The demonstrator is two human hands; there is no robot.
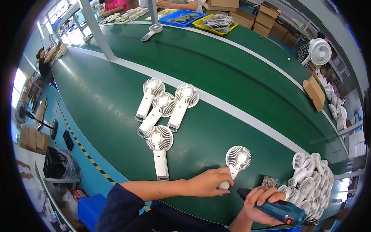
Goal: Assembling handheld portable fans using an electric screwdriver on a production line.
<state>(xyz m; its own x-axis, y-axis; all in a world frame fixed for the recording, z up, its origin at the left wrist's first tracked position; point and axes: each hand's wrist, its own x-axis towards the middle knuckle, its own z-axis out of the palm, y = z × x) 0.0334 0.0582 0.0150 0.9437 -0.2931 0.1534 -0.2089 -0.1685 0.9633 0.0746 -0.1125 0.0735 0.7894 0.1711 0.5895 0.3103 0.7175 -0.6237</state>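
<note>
Bright, with bowed, darkened edges

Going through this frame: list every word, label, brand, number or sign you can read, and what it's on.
No text can be read in this view.
Teal electric screwdriver in the right hand: its orange-and-black label is too small and blurred.
White handheld fan in the left hand: no lettering can be made out.

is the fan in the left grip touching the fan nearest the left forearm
Apart: the head view plainly shows a stretch of green tabletop between the held fan and the fan by the left forearm, which is the nearer fan.
</note>
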